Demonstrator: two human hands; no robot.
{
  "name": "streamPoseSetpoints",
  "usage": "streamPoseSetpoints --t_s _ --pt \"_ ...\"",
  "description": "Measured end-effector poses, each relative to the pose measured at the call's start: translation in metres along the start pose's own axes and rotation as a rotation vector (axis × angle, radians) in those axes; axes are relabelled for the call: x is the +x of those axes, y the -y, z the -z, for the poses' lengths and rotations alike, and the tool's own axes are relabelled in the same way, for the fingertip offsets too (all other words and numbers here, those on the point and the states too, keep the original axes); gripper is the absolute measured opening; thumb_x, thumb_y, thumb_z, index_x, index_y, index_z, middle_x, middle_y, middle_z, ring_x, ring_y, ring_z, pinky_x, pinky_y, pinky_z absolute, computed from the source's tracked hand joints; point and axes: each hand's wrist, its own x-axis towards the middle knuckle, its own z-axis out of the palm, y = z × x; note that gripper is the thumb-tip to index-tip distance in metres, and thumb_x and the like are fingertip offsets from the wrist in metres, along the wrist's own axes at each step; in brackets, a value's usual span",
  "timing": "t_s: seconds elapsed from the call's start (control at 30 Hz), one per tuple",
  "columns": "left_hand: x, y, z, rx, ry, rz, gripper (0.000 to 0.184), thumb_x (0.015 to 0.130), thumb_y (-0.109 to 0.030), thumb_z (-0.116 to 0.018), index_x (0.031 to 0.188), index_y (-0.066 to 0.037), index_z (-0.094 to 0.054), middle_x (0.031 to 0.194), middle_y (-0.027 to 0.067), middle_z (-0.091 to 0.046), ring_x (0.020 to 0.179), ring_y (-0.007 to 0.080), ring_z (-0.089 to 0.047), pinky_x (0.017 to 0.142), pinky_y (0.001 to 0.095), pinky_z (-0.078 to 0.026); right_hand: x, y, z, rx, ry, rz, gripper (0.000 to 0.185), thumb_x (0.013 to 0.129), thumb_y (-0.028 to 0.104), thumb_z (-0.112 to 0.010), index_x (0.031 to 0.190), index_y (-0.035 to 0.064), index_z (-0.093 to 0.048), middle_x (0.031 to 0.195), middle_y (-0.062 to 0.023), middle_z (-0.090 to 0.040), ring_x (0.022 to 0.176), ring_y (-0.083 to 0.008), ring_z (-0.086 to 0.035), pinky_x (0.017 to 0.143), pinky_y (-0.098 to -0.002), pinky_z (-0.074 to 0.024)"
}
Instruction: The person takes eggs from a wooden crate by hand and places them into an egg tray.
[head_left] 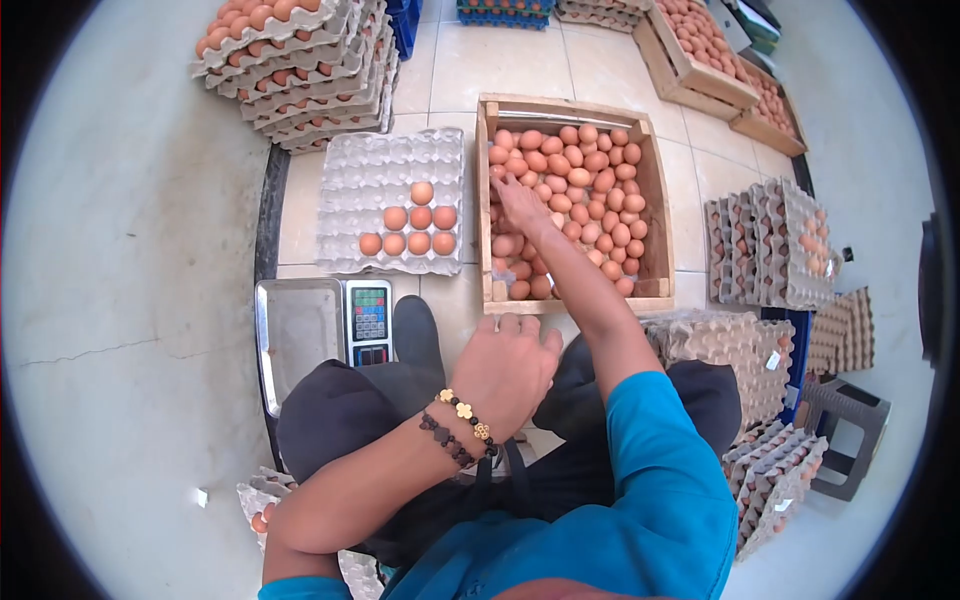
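Pale tiled floor point(495, 62) under everything here, and the big thing on it is a wooden crate point(655, 200) in the middle, loaded with loose brown eggs. Far left there's a tall stack of egg-filled trays point(320, 75), and far right a couple more wooden crates point(690, 75) full of eggs. Another pile of filled trays point(765, 245) sits over to the right, standing on edge.

Just left of the middle crate is a grey carton tray point(350, 180), flat on the floor and mostly bare. Nearer, on the left, there's a digital scale point(300, 330) with a keypad on its right side. A grey plastic stool point(850, 440) is off to the near right.

Hands next: the left hand point(505, 360) is loosely curled just beside the crate's near edge, palm down; can't tell if there's anything under the fingers. The right hand point(520, 203) reaches into the crate's left side, fingers bent down among the eggs, and honestly I can't tell whether they've got hold of one.

Smaller stuff: beaded bracelets point(464, 411) on the left wrist, plus eight eggs point(420, 217) in the carton tray, four in the nearest row, then three, then one.
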Motion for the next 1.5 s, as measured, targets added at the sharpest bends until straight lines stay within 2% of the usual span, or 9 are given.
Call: streamPoseSetpoints --t_s 0.07,0.83,0.93,1.03,1.13,1.23,1.33,1.37,1.5 --pt "0.0 0.001 -0.001 0.008 0.002 0.009 0.043 0.085 -0.032 -0.071 0.117 -0.005 -0.061 0.102 0.0112 -0.064 0.098 0.026 -0.063 0.084 0.0397 -0.05 -0.002 0.009 0.019 -0.027 0.068 -0.038 0.095 0.058 0.014 -0.088 0.14 0.0167 -0.04 0.132 -0.0185 -0.05 0.107 -0.0408 -0.061 0.089 -0.0483 -0.0538" --pt "0.008 0.001 -0.002 0.029 0.026 0.033 0.044 0.086 -0.033 -0.069 0.12 -0.006 -0.061 0.107 0.0136 -0.065 0.098 0.0278 -0.064 0.083 0.0406 -0.05 -0.013 -0.007 -0.003 0.14 -0.039 -0.006 0.071 0.079 0.02 -0.071 0.143 0.0248 -0.041 0.118 -0.016 -0.065 0.101 -0.0398 -0.065 0.083 -0.0504 -0.0543" --pt "0.01 0.0 -0.003 0.026 0.024 0.022 0.044 0.087 -0.034 -0.069 0.121 -0.007 -0.061 0.108 0.0139 -0.064 0.098 0.028 -0.064 0.083 0.0406 -0.051 -0.019 -0.002 -0.002 0.228 -0.099 0.017 0.054 0.079 0.019 -0.071 0.127 0.0155 -0.05 0.107 -0.0215 -0.066 0.1 -0.0425 -0.063 0.086 -0.0517 -0.0514" --pt "0.012 0.0 -0.005 0.033 0.03 0.021 0.044 0.087 -0.034 -0.069 0.121 -0.008 -0.061 0.106 0.0137 -0.065 0.098 0.0275 -0.064 0.083 0.0405 -0.051 -0.013 -0.005 -0.007 0.171 -0.051 0.009 0.062 0.079 0.018 -0.069 0.137 0.0219 -0.045 0.114 -0.0189 -0.065 0.097 -0.0416 -0.064 0.08 -0.0524 -0.0538" --pt "0.014 0.001 -0.005 0.053 0.05 0.024 0.044 0.086 -0.035 -0.069 0.121 -0.009 -0.06 0.104 0.0131 -0.066 0.096 0.0273 -0.065 0.082 0.0402 -0.051 -0.022 -0.004 -0.007 0.285 -0.154 0.006 0.049 0.079 0.017 -0.072 0.124 0.0147 -0.054 0.107 -0.0214 -0.066 0.101 -0.0423 -0.063 0.088 -0.0503 -0.0517" --pt "0.014 0.007 -0.004 0.044 0.029 0.026 0.044 0.086 -0.035 -0.069 0.121 -0.009 -0.06 0.101 0.0134 -0.066 0.095 0.029 -0.067 0.081 0.0414 -0.053 -0.026 -0.008 -0.008 0.437 -0.154 -0.052 0.05 0.081 0.018 -0.072 0.128 0.0137 -0.054 0.107 -0.0157 -0.067 0.094 -0.0319 -0.067 0.079 -0.0435 -0.0561" --pt "0.016 0.024 -0.001 -0.016 -0.048 0.035 0.044 0.087 -0.033 -0.069 0.122 -0.008 -0.06 0.1 0.0138 -0.066 0.094 0.0314 -0.067 0.081 0.0427 -0.054 -0.018 -0.029 -0.031 0.893 -0.315 -0.014 0.035 0.084 0.016 -0.075 0.115 0.01 -0.06 0.099 -0.0079 -0.067 0.089 -0.021 -0.067 0.073 -0.034 -0.0566" --pt "0.018 0.029 0.008 -0.037 -0.006 0.097 0.042 0.088 -0.031 -0.068 0.121 -0.007 -0.06 0.098 0.0144 -0.065 0.093 0.0325 -0.067 0.081 0.044 -0.055 -0.022 -0.035 -0.028 1.033 -0.271 -0.082 0.04 0.088 0.018 -0.074 0.122 0.0077 -0.055 0.104 -0.0029 -0.06 0.087 -0.012 -0.061 0.059 -0.0238 -0.0545" --pt "0.031 0.059 0.022 -0.145 -0.12 0.204 0.044 0.088 -0.024 -0.066 0.128 -0.006 -0.059 0.106 0.0185 -0.067 0.089 0.0328 -0.069 0.077 0.0434 -0.055 -0.07 -0.016 0.049 1.474 -0.152 -0.276 0.037 0.092 0.02 -0.071 0.123 0.0152 -0.053 0.105 -0.0009 -0.06 0.08 -0.0058 -0.062 0.043 -0.0173 -0.045"
